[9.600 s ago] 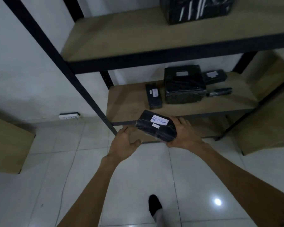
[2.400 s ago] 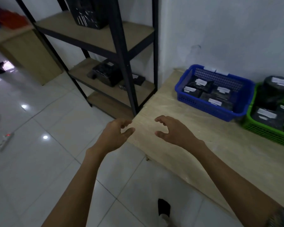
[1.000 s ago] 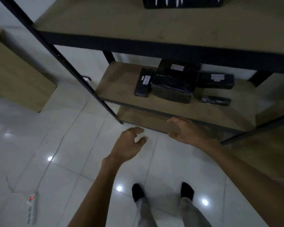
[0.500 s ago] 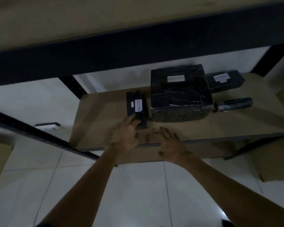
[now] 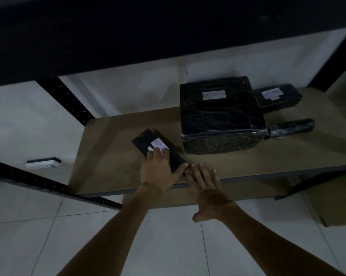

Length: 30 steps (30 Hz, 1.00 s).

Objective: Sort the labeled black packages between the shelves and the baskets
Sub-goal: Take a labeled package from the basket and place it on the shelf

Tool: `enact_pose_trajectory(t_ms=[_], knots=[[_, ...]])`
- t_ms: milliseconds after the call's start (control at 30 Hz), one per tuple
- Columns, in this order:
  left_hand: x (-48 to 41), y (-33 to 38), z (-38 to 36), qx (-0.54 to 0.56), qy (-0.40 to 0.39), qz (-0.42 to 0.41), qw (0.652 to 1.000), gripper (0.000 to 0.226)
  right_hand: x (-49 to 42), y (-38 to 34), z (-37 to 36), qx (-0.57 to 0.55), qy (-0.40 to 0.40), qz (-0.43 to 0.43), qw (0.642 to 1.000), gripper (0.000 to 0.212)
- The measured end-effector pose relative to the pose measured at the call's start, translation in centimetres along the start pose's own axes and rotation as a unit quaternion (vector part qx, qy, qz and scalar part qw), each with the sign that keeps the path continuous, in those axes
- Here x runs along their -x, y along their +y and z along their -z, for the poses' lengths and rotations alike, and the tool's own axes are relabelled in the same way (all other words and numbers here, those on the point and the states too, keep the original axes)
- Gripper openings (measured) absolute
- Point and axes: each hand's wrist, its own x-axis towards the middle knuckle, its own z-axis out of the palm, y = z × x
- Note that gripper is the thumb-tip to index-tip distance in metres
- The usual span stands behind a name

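Black plastic wraps the slim package (image 5: 146,141), which lies slantwise on the wooden shelf (image 5: 108,156) and is the one we are dealing with. Our left hand (image 5: 158,174) holds its near end: the fingers (image 5: 155,156) lie across the top and cover part of the white label (image 5: 158,145), and the thumb is set against the near corner. With the label half hidden, we cannot read it. Our right hand (image 5: 205,186) holds nothing. It lies flat on the front edge of the shelf with its fingers (image 5: 198,172) straight and a little spread, the tips just beside the left thumb and the package's near end. Beyond the right fingers, further in, sits a big wrapped box (image 5: 220,120) whose label reads RETURN. To the right of it lie a smaller labelled package (image 5: 277,96) and a dark roll (image 5: 291,127), both well apart from either hand. We judge this to be the pick-up step: one package is being taken off the shelf so that it can be sorted. The next move calls for sliding the package towards the front edge, getting the right fingers under or round the near end, lifting it clear of the big box, and baring the label so that we can read where it belongs.
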Motion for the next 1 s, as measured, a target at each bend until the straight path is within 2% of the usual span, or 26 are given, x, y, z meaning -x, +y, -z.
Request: enact_pose_trajectory(t_ms=[100,133,233,267,367,467,567,633,733,867,1000], knots=[[-1.6,-2.2,0.9,0.063,0.012,-0.024,0.998,0.071,0.0,0.1,0.1,0.007,-0.003,0.005,1.000,0.135],[-2.3,-3.4,1.0,0.080,-0.017,-0.052,0.995,0.071,0.0,0.1,0.1,0.008,-0.002,0.005,1.000,0.134],[-3.9,-6.4,1.1,0.108,-0.194,-0.103,0.970,0.090,0.2,0.0,0.0,0.012,0.004,0.003,1.000,0.134],[-4.4,-7.0,1.2,0.101,-0.211,-0.113,0.966,0.094,0.1,0.0,0.0,0.013,0.006,0.002,1.000,0.134],[-4.7,-8.1,1.2,0.049,-0.150,-0.137,0.978,0.096,0.3,0.0,0.0,0.016,0.017,0.000,1.000,0.131],[-3.1,-9.1,0.7,-0.016,-0.078,-0.114,0.990,0.096,0.5,0.1,-0.3,0.007,0.045,0.001,0.999,0.125],[-1.1,-9.9,-0.5,0.000,-0.018,-0.104,0.994,0.091,0.6,0.0,-0.5,0.000,0.063,-0.001,0.998,0.121],[-0.2,-10.6,-1.4,0.014,-0.023,-0.114,0.993,0.099,0.5,0.0,-0.5,-0.008,0.069,0.000,0.998,0.121],[0.3,-11.7,-1.9,0.058,-0.101,-0.110,0.987,0.119,0.6,-0.1,-0.5,-0.001,0.069,-0.003,0.998,0.123],[-0.2,-13.0,-1.1,0.158,-0.104,-0.082,0.979,0.104,0.6,-0.2,-0.4,0.003,0.061,-0.009,0.998,0.125],[0.2,-13.4,-1.1,0.173,-0.074,-0.077,0.979,0.097,0.5,-0.2,-0.7,0.007,0.061,-0.012,0.998,0.128]])
